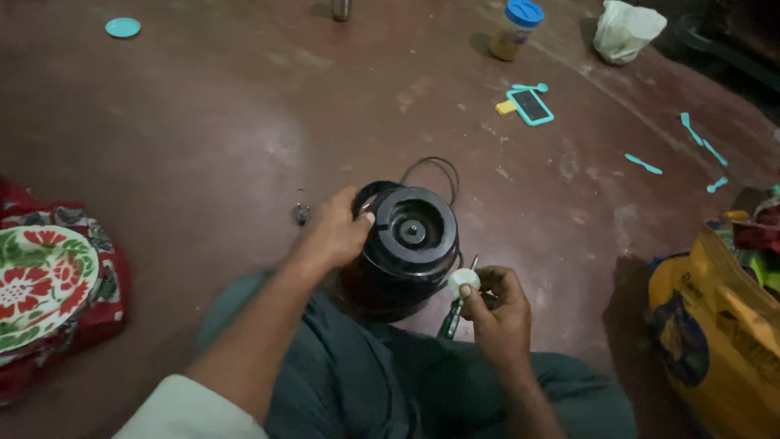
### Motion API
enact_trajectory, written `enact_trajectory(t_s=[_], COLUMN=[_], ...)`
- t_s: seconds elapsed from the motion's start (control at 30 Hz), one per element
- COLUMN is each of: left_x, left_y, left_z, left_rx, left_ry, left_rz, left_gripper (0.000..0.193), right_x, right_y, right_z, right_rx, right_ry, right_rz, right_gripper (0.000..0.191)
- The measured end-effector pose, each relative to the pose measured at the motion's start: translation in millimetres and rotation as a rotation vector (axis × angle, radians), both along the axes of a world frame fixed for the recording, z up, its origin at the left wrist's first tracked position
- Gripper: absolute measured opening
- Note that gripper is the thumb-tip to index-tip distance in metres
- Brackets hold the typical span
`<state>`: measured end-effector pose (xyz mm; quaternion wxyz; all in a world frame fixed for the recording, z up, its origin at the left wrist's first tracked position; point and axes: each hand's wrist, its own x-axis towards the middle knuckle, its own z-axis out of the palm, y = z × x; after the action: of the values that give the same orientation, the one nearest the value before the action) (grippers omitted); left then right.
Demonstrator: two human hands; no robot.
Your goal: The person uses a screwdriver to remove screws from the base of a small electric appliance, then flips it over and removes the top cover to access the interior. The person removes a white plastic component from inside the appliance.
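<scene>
- Left hand [335,232] is clamped on the upper left rim of the black mixer base [406,248], fingers curled over the edge – a firm steadying grip.
- Right hand [496,313] sits just right of and a little nearer than the base, closed around a small white knob [465,279] pinched at thumb and forefinger, with a green-handled screwdriver [452,317] tucked in the same grasp.
- The screwdriver's long axis runs near-upright in the view, handle toward the person, metal tip up toward the base's right flank – almost touching it.
- The base stands on the floor [203,138] between the person's knees, its round coupling socket facing up at the camera; its axis is vertical, and its black cord [431,167] loops away behind.
- So the base lies left of and beyond the right hand, and the left hand is the one already on it.
- Further out: a small dark part [301,213] on the floor left of the left hand, a flowered plate [41,280] far left, a yellow bag [715,325] far right.
</scene>
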<state>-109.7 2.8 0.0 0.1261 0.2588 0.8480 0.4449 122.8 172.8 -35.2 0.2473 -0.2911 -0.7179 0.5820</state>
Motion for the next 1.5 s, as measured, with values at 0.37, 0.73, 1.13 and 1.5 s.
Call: enact_trajectory(t_s=[0.37, 0.73, 1.13, 1.5], left_x=[-29.9, -92.7, -116.3, -122.2], left_y=[0.2, 23.2, 70.1, 44.1], left_z=[-8.6, -14.3, -102.9, -22.8], left_rx=[0.343, -0.480, -0.895, -0.280], left_ry=[-0.216, -0.123, -0.178, -0.031], left_rz=[0.194, -0.108, -0.408, 0.167], left_gripper=[0.034, 0.039, 0.034, 0.034], right_x=[-1.5, 17.1, 20.3, 13.4], right_y=[18.2, 33.1, 35.7, 40.0], right_z=[-9.3, -20.0, 2.5, -0.5], right_rx=[-0.298, -0.767, -0.816, -0.757], right_ry=[-0.083, 0.203, 0.139, 0.097], right_rz=[-0.144, -0.024, -0.062, -0.056], right_gripper=[0.022, 0.016, 0.021, 0.033])
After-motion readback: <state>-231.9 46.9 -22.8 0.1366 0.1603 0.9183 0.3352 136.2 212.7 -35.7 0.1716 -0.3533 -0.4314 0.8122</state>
